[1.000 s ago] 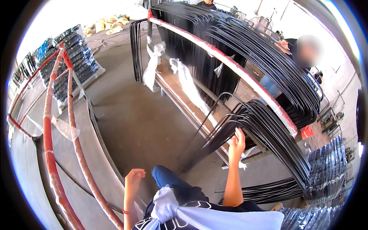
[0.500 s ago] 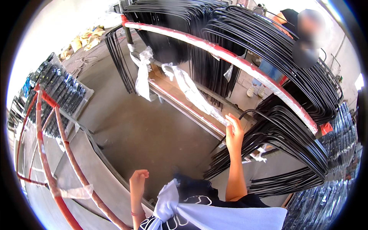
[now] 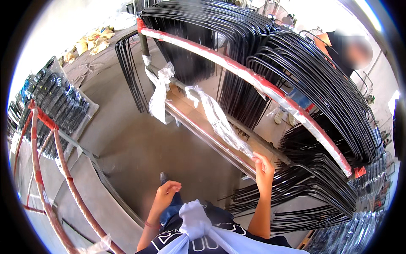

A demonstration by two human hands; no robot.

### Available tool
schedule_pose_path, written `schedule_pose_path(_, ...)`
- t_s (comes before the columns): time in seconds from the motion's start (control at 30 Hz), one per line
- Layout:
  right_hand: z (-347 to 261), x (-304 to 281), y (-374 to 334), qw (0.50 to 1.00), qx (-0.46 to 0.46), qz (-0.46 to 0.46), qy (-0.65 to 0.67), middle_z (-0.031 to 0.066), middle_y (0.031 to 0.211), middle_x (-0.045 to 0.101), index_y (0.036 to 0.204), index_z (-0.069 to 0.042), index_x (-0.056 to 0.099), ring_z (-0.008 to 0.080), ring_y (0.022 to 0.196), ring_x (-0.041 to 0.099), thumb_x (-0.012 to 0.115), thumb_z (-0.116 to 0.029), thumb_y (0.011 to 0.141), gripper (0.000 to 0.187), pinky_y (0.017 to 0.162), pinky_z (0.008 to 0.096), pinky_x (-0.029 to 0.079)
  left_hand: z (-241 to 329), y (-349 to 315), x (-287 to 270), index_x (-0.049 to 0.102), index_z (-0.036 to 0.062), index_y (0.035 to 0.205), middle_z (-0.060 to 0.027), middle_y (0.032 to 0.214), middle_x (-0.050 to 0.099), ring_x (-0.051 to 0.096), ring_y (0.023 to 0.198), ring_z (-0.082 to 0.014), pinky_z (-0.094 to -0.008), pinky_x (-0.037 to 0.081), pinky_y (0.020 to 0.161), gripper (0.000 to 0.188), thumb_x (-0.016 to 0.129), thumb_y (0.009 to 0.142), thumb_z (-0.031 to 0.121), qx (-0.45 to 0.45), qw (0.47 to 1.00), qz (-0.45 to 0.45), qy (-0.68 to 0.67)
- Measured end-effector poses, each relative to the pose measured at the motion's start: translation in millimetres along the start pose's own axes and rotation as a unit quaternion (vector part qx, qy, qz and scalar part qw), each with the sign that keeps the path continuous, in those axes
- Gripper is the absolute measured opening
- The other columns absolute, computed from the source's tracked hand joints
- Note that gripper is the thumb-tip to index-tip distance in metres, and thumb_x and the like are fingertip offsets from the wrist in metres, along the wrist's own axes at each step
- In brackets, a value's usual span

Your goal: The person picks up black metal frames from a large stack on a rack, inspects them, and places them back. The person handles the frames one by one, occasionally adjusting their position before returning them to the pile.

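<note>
My right hand (image 3: 264, 167) is at the lower end of a long, crumpled strip of clear plastic film (image 3: 218, 118); its fingers are pinched on that end. The strip stretches away over a brown ledge (image 3: 194, 110) of the metal rack. My left hand (image 3: 165, 195) is held in front of my body with its fingers loosely curled together, and nothing shows in it. Beside my right hand lie bent black metal tubes (image 3: 313, 186) in a dense bundle. Another piece of clear film (image 3: 160, 95) hangs knotted on the rack farther left.
A red-and-white wrapped rail (image 3: 228, 63) arches across the rack, with many black tube frames (image 3: 321, 80) hanging beyond it. Red wrapped bars (image 3: 63, 161) stand at my left. Plastic-wrapped stacks (image 3: 55, 106) are at the far left. Another person (image 3: 338, 48) stands behind the rack.
My left hand has come forward and inward. The view has shifted, and my right hand appears slightly lower, still at the end of the plastic strip.
</note>
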State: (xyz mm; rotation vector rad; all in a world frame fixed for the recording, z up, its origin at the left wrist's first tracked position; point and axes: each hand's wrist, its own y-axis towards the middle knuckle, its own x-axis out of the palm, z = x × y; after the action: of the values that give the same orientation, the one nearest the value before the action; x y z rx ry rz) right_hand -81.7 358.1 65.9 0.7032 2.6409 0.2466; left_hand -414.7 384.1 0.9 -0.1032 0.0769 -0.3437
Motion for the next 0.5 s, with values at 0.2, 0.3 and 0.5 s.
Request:
schedule_pose_path(0.2, -19, 71, 51, 1.0, 0.005, 0.027, 0.013, 0.0084, 0.096, 0.062, 0.11, 0.001, 0.057, 0.012, 0.09, 0.057, 0.048, -0.013, 0.092, 0.025, 0.072, 0.021, 0.042, 44, 117, -41, 0.057, -0.0029, 0.101, -0.0094, 0.092, 0.064, 0.06, 0.09, -0.0152, -0.0263, 0.047, 0.079, 0.017, 0.047, 0.089, 0.002, 0.056, 0.996, -0.064, 0.01)
schedule_pose_path(0.3, -41, 123, 92, 0.999, -0.03, 0.041, 0.009, 0.0115, 0.098, 0.062, 0.107, 0.001, 0.058, 0.0193, 0.091, 0.06, 0.049, -0.007, 0.089, 0.021, 0.08, 0.0267, 0.044, 77, 184, -56, 0.057, -0.0032, 0.103, -0.0096, 0.095, 0.063, 0.059, 0.092, -0.0155, -0.0268, 0.046, 0.081, 0.018, 0.046, 0.089, 0.002, 0.116, 0.986, -0.118, 0.012)
schedule_pose_path(0.5, -88, 207, 156, 0.994, -0.101, 0.011, -0.029, 0.0146, 0.119, 0.055, 0.114, 0.0, 0.055, 0.0278, 0.112, 0.051, 0.051, -0.005, 0.085, 0.029, 0.096, 0.034, 0.037, 139, 282, -80, 0.052, 0.0, 0.116, -0.011, 0.106, 0.059, 0.055, 0.1, -0.0178, -0.0286, 0.044, 0.085, 0.03, 0.047, 0.086, -0.001, 0.234, 0.957, -0.165, 0.055)
